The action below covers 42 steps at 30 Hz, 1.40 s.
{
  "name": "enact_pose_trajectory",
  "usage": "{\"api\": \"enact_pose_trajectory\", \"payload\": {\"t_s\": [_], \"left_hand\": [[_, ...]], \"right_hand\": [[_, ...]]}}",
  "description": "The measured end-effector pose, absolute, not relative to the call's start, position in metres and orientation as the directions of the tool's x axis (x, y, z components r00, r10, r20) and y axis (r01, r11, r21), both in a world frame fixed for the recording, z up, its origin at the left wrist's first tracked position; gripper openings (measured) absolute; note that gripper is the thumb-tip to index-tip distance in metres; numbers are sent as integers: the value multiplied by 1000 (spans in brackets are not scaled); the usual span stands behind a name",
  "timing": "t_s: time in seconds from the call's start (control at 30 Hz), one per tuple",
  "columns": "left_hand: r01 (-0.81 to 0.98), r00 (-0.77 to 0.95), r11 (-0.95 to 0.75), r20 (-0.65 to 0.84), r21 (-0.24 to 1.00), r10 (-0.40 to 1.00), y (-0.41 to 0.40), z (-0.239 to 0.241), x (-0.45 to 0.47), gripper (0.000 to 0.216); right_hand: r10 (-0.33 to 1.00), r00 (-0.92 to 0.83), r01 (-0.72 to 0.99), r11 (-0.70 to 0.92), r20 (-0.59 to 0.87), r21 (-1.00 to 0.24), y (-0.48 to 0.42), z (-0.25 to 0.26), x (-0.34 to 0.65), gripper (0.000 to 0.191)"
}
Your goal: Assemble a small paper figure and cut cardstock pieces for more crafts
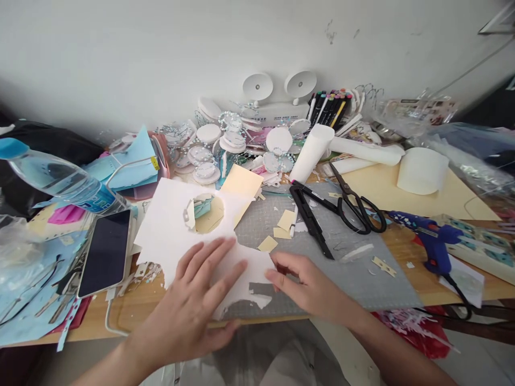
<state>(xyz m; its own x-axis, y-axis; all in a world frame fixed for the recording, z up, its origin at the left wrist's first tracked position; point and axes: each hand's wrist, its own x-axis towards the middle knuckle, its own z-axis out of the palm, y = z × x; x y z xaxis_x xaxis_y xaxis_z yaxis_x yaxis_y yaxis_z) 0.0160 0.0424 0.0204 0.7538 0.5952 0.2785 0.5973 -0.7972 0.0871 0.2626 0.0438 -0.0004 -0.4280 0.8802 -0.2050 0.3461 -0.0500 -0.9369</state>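
Left fingers (217,257) rest spread atop the white paper (175,238), right fingers (292,261) pinching its right edge.

A pale, scuffed wall (161,59) backs a wooden desk (140,308) above light floor (483,356).

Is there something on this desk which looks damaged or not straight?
Yes. The white paper sheet under the left hand has a round hole and ragged edges, so it looks cut up. Cream paper scraps lie scattered on the grey cutting mat. The water bottle at the left appears tilted, though lens distortion may cause this.
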Motion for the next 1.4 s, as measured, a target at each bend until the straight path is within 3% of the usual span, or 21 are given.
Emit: {"api": "enact_pose_trajectory", "payload": {"t_s": [0.17,0.27,0.33,0.4,0.5,0.57,0.63,0.9,1.2,1.3,1.4], "left_hand": [[583,784,-808,201,88,587,49,15,24,67],[569,782,-809,209,145,588,51,14,26,64],[567,780,-808,211,158,589,53,16,27,63],[563,784,-812,211,155,584,54,17,26,62],[563,784,-812,213,153,583,56,16,24,62],[566,779,-809,217,158,588,56,14,22,61],[572,773,-803,219,168,596,55,11,20,60],[605,751,-778,204,172,629,51,5,14,58],[640,736,-756,173,138,655,50,0,15,56],[648,735,-753,165,117,658,51,-3,16,56],[657,733,-747,148,102,664,52,-6,18,55]], "right_hand": [[821,-529,430,43,-214,-902,51,12,268,34],[810,-571,533,241,-135,-811,64,19,285,35],[834,-551,666,433,-10,-608,77,21,303,29],[824,-560,785,562,92,-258,92,18,323,26],[778,-626,771,606,59,196,111,9,347,32],[736,-677,694,634,10,340,120,3,356,29],[696,-718,630,660,-15,408,125,0,359,23],[527,-848,451,778,-62,438,145,-3,358,14],[440,-882,353,854,-168,382,158,16,349,29],[475,-872,421,852,-119,312,161,29,350,33],[503,-864,496,842,24,213,164,46,352,33]]}}
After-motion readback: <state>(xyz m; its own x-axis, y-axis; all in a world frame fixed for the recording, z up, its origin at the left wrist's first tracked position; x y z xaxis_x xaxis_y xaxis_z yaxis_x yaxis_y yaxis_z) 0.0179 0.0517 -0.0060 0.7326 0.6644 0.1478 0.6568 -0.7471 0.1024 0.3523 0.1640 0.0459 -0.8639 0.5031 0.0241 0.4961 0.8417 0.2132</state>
